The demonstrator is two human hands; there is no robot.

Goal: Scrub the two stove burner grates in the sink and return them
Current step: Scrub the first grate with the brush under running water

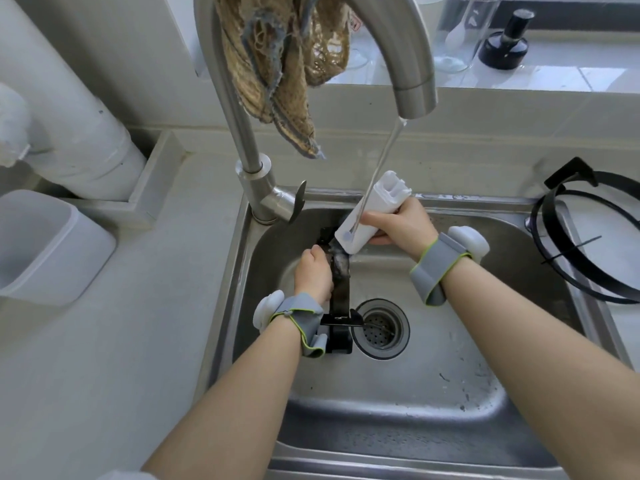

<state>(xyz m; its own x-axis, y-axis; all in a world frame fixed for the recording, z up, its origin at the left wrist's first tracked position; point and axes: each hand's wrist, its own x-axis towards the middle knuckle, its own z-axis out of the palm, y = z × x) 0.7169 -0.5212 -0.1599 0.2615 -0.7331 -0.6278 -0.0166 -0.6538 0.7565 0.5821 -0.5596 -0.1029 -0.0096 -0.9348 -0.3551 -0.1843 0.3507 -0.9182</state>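
Note:
A black burner grate (341,296) stands on edge in the steel sink (433,393), left of the drain. My left hand (313,273) grips its upper part from the left. My right hand (403,225) holds a white scrub brush handle (367,216), and the brush's lower end presses against the top of the grate, where grey suds show. Water runs from the tap (414,95) onto the brush. A second black grate (588,237) lies on the counter at the sink's right edge.
A worn brown cloth (280,64) hangs over the tap's neck. The drain strainer (381,329) sits mid-sink. A grey plastic tub (41,247) stands on the left counter beside a white pipe (69,109). A glass jar (464,32) and dark bottle (507,39) stand on the sill.

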